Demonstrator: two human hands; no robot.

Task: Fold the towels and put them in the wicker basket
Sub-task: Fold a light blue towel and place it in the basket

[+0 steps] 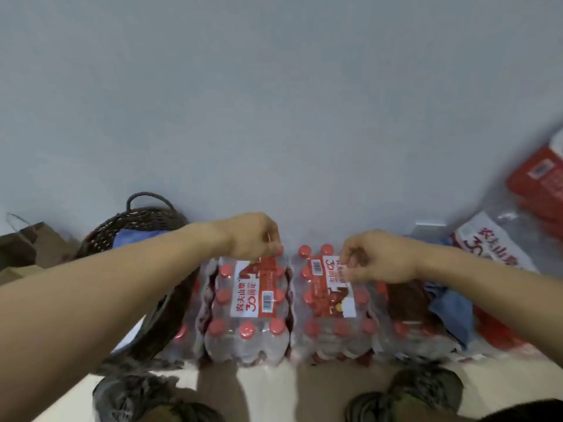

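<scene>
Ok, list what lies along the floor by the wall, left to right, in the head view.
Brown paper bag → wicker basket → left pack of bottled water → right pack of bottled water → blue cloth → red and white packaging.

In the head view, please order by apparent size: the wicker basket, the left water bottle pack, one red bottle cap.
1. Wicker basket, partly hidden by the forearm.
2. Left water bottle pack, close in size, so unsure.
3. Red bottle cap, clearly smallest.

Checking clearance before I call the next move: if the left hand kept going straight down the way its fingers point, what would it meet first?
Most likely the left shrink-wrapped bottle pack: the left hand hangs over its far edge, fingers curled down at the caps. Whether they already touch is unclear.
</scene>
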